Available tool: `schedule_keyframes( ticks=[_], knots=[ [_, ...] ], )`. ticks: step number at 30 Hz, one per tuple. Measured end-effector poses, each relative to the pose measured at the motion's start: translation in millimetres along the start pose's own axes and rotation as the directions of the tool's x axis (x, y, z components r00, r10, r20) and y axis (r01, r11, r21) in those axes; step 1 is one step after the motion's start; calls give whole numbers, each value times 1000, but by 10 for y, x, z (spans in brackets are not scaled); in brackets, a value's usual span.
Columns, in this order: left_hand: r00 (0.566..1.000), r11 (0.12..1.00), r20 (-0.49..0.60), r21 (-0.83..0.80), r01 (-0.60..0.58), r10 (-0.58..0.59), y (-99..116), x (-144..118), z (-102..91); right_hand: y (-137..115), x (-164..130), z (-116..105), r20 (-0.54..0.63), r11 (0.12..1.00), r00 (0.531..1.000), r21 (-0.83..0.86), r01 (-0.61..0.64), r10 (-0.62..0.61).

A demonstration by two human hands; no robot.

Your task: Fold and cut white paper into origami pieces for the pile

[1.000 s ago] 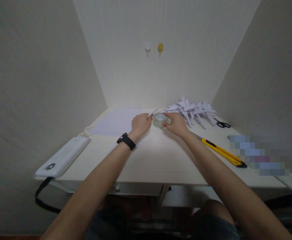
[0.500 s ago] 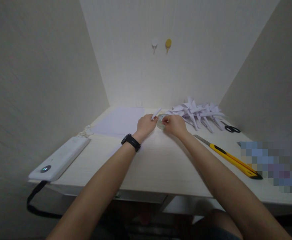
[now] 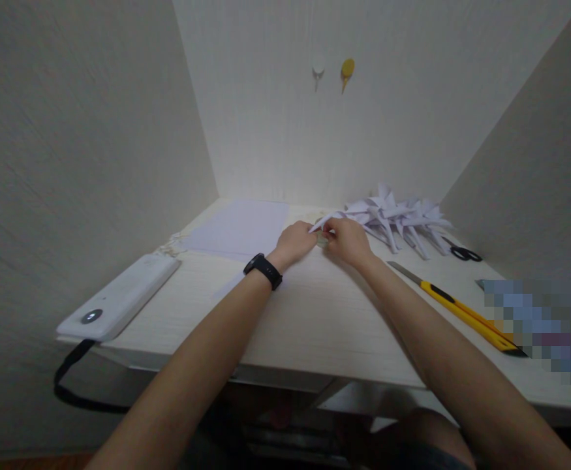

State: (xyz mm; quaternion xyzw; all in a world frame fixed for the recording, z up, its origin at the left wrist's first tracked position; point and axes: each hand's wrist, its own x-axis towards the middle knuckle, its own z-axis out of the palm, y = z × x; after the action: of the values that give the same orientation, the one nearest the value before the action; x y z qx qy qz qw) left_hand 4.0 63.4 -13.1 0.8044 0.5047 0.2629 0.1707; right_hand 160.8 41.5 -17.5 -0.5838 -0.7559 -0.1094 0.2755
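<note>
Left: the white device (image 3: 119,297) lies at the front edge of the desk (image 3: 309,326), its black strap (image 3: 83,403) looping down beside the left arm; from where I stand, a snag on that loop could drag the device off. Beyond it, paper sheets (image 3: 241,228) lie flat; a brushing sleeve or wrist might crease or shift them.

Centre: the left hand (image 3: 297,243), wearing a black watch (image 3: 264,271), appears closed on a slim white paper piece (image 3: 324,220), which too tight a pinch could crush. The right hand (image 3: 348,240) is just beside it, fingertips drawn in at a pale tape roll (image 3: 322,240) between the hands; whether they grip roll or tape I cannot tell. Tape, if pulled askew, could stick to itself or to the paper.

Right: folded paper pinwheels (image 3: 395,219) are heaped behind the right hand, liable to bending if knocked. Black scissors (image 3: 465,253) lie farther right. Nearer, the yellow cutter (image 3: 466,316) has its blade out, pointing toward the right forearm; an outward sweep could meet it.
</note>
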Motion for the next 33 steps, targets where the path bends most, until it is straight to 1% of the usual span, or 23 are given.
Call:
schedule_keyframes(
  ticks=[2,5,9,13,16,19,23,25,28,30,32,33],
  knots=[
    [999,997,38,-77,1,2,-47,19,9,46,-18,11,-13,996,997,40,75,-75],
    [998,990,55,-141,24,-16,-88,31,18,90,-38,15,-23,983,987,90,160,-158],
    [999,996,37,-92,16,-13,-75,4,16,105,-52,0,-19,954,970,174,242,-243],
    [1000,998,25,-54,13,-11,-60,-16,14,109,-66,-46,2,943,963,207,262,-268],
    [999,998,40,-54,17,-15,-62,-12,14,118,-76,-86,18,939,959,212,271,-281],
    [998,1000,56,-13,13,-12,-53,-18,9,133,-75,-124,27,929,954,235,284,-298],
    [999,999,41,42,4,-5,-34,-48,3,156,-65,-169,73,916,947,288,279,-312],
    [999,999,47,37,-6,5,-28,-58,10,164,-64,-179,113,905,948,349,243,-298],
    [998,1000,60,10,-7,6,-23,-53,29,174,-69,-168,167,882,953,444,156,-252],
    [997,1000,76,-19,-6,7,-20,-40,29,180,-74,-149,175,868,957,481,121,-230],
    [995,998,97,-64,-26,32,-14,-26,4,187,-80,-132,157,856,965,506,103,-209],
    [995,995,91,-91,-38,46,-9,-22,-21,190,-82,-126,150,851,969,517,94,-198]
  ],
)
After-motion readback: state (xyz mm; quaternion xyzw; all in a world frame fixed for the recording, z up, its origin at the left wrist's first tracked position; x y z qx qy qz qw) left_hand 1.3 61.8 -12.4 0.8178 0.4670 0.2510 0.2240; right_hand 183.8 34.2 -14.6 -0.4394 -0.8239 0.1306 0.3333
